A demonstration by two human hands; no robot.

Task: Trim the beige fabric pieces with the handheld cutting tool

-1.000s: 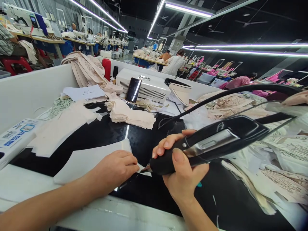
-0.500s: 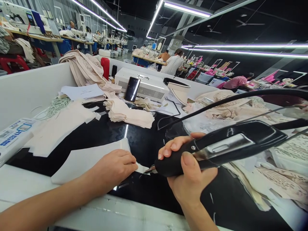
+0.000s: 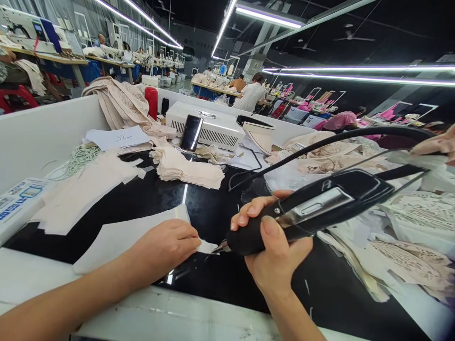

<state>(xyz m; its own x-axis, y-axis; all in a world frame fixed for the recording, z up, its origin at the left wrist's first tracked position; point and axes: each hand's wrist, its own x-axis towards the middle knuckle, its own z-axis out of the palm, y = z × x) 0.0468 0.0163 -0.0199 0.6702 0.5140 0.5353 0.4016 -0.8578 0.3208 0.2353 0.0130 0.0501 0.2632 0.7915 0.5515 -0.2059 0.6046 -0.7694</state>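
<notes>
Palm down, the left hand point(image 3: 170, 244) holds a white sheet point(image 3: 117, 239); the right hand point(image 3: 279, 258) grips a black tool point(image 3: 320, 203).

We see a thin white piece point(image 3: 121, 237) lying on our bench point(image 3: 213, 208), its narrow right end point(image 3: 207, 246) at the pointed metal tip point(image 3: 222, 247) of our black handheld tool point(image 3: 320, 208), which has a silver panel and slants down leftward.

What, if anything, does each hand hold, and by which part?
Right hand: the black tool, by its rounded front behind the metal tip. Left hand: on the white piece near its right end; pinched or pressed, unclear.
</notes>
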